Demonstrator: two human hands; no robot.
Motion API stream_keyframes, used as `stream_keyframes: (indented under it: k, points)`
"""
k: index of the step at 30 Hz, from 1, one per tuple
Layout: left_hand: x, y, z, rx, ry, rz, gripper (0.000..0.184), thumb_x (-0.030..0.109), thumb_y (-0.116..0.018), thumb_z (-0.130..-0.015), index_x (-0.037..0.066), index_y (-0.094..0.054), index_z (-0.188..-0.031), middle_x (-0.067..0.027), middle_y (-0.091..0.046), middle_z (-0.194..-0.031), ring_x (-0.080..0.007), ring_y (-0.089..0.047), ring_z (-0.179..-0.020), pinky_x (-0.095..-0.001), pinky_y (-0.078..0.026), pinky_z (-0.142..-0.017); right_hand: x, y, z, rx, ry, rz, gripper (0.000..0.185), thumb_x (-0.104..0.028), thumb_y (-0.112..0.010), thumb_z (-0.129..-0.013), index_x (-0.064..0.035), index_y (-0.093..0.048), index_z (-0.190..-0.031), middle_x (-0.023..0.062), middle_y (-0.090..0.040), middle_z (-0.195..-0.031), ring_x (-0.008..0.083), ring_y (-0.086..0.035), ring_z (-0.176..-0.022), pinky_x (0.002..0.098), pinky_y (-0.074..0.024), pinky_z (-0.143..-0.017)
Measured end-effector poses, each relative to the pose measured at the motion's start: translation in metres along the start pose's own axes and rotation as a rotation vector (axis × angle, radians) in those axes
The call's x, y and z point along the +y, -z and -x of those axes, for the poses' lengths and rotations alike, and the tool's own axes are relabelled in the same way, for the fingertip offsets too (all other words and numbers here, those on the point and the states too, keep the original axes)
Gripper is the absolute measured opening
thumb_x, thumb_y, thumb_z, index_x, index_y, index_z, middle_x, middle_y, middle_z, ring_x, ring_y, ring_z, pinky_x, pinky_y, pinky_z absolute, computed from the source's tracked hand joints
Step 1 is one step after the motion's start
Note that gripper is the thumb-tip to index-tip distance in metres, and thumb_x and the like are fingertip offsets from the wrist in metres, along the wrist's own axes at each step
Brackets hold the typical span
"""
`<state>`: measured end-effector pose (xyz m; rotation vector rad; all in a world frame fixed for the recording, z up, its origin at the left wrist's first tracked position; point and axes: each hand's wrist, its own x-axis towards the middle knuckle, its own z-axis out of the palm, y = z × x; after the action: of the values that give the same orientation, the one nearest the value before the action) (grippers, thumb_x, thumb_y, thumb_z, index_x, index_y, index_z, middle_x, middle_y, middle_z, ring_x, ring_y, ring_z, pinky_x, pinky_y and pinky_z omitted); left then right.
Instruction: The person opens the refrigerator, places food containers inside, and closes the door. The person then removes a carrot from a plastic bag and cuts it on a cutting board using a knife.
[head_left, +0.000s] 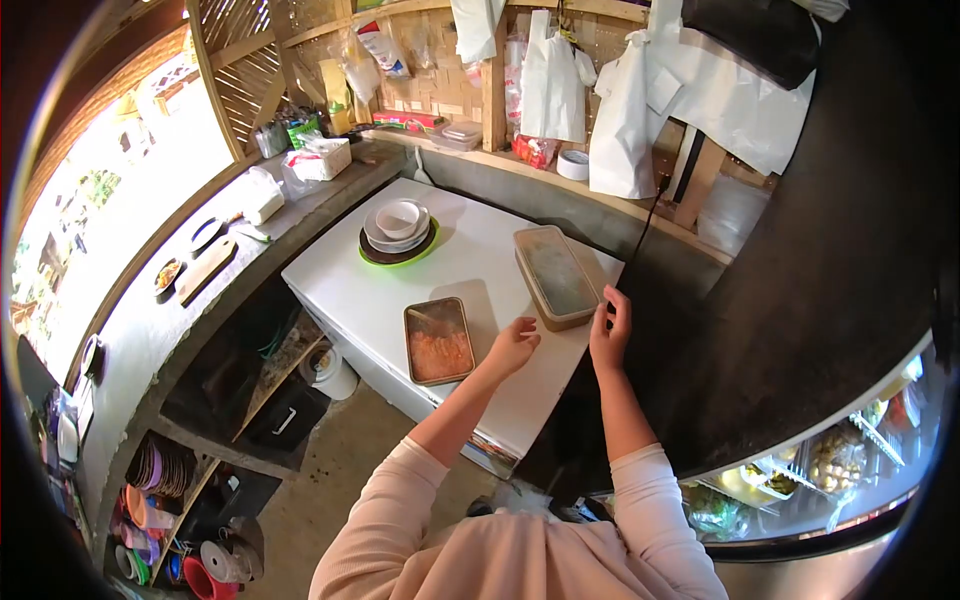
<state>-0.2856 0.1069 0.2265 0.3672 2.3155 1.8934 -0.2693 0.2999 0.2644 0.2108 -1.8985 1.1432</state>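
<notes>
On the white freezer top point(330, 255) lies an open rectangular container of orange-red food point(440, 345), with something like a utensil at its upper end. My left hand point(514, 345) is just right of it, fingers loosely bent and apart, holding nothing. A lidded rectangular container point(558, 272) stands farther back on the right. My right hand point(611, 325) is at its near right corner, fingers curved and apart; whether they touch it is unclear. Farther back on the left, white bowls point(398, 220) are stacked on a dark plate and a green one.
A concrete ledge point(290, 205) on the left holds a cutting board point(207, 270), small bowls and a basket point(320, 160). Plastic bags point(625, 120) hang on the back wall. A glass display case point(830, 465) is at the right. A white bucket point(330, 372) stands below.
</notes>
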Motion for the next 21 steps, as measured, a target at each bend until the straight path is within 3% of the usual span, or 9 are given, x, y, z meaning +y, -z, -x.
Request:
stream_keyframes:
  k: [3,4,6,7,9,11,18,21]
  points:
    - [0.000,-0.009,-0.022,0.030,0.108,-0.022,0.050,0.022,-0.061,-0.089,0.002,-0.048,-0.133,-0.0168,-0.056,-0.127,-0.0250,-0.057,-0.112,-0.0350,-0.047,-0.092,0.035,-0.014,0.001,0.053,-0.354,0.040,0.036,-0.009,-0.055,-0.093,-0.0046,-0.048,-0.129,0.0147,-0.057,-0.123,0.0248,-0.055,-0.117,0.0354,-0.0475,-0.091]
    - [-0.003,-0.010,-0.032,0.031,0.130,-0.043,0.054,0.026,-0.061,-0.089,0.002,-0.045,-0.135,-0.0176,-0.054,-0.129,-0.0256,-0.056,-0.113,-0.0355,-0.047,-0.092,0.055,-0.019,0.002,0.048,-0.357,0.047,0.036,-0.009,-0.055,-0.093,-0.0046,-0.048,-0.129,0.0147,-0.057,-0.123,0.0248,-0.055,-0.117,0.0354,-0.0475,-0.091]
    - [-0.018,-0.018,-0.051,0.036,0.168,-0.058,0.059,0.030,-0.061,-0.089,0.001,-0.043,-0.138,-0.0184,-0.052,-0.132,-0.0261,-0.056,-0.114,-0.0360,-0.048,-0.092,0.098,-0.029,0.008,0.006,-0.595,-0.013,0.043,-0.025,-0.054,-0.095,-0.0018,-0.047,-0.131,0.0169,-0.057,-0.125,0.0312,-0.054,-0.117,0.0403,-0.0462,-0.091]
    - [-0.030,-0.026,-0.063,0.091,0.203,0.017,0.059,0.031,-0.060,-0.089,0.000,-0.044,-0.137,-0.0177,-0.054,-0.129,-0.0256,-0.056,-0.113,-0.0360,-0.048,-0.091,0.096,-0.031,0.007,-0.002,-0.606,-0.008,0.043,-0.025,-0.054,-0.095,-0.0018,-0.047,-0.131,0.0169,-0.057,-0.125,0.0312,-0.054,-0.117,0.0403,-0.0462,-0.091]
    - [-0.040,-0.028,-0.072,0.144,0.248,0.092,0.059,0.032,-0.060,-0.089,-0.001,-0.045,-0.136,-0.0171,-0.056,-0.127,-0.0251,-0.057,-0.111,-0.0360,-0.048,-0.090,0.082,-0.030,-0.002,-0.225,-0.822,0.148,0.053,-0.040,-0.050,-0.096,0.0011,-0.048,-0.130,0.0198,-0.058,-0.124,0.0357,-0.055,-0.116,0.0407,-0.0450,-0.094]
    - [-0.041,-0.027,-0.075,0.004,0.201,0.125,0.055,0.032,-0.059,-0.090,-0.002,-0.049,-0.132,-0.0152,-0.060,-0.121,-0.0240,-0.058,-0.106,-0.0353,-0.048,-0.087,0.088,-0.039,0.002,-0.183,-0.817,0.139,0.054,-0.042,-0.049,-0.095,0.0014,-0.051,-0.126,0.0204,-0.060,-0.121,0.0370,-0.056,-0.114,0.0413,-0.0450,-0.093]
    - [-0.027,-0.018,-0.064,-0.016,0.186,0.154,0.046,0.029,-0.056,-0.091,-0.001,-0.056,-0.125,-0.0128,-0.063,-0.113,-0.0234,-0.059,-0.103,-0.0359,-0.047,-0.085,0.080,-0.036,0.009,-0.152,-0.726,0.097,0.050,-0.045,-0.051,-0.093,0.0018,-0.062,-0.106,0.0215,-0.066,-0.102,0.0368,-0.062,-0.102,0.0415,-0.0462,-0.086]
    - [-0.021,-0.011,-0.055,0.043,0.232,0.239,0.042,0.027,-0.055,-0.090,0.000,-0.059,-0.121,-0.0119,-0.064,-0.109,-0.0233,-0.059,-0.104,-0.0366,-0.046,-0.086,0.064,-0.034,0.011,-0.162,-0.771,0.074,0.049,-0.045,-0.052,-0.093,0.0014,-0.062,-0.102,0.0219,-0.066,-0.100,0.0363,-0.062,-0.098,0.0407,-0.0462,-0.084]
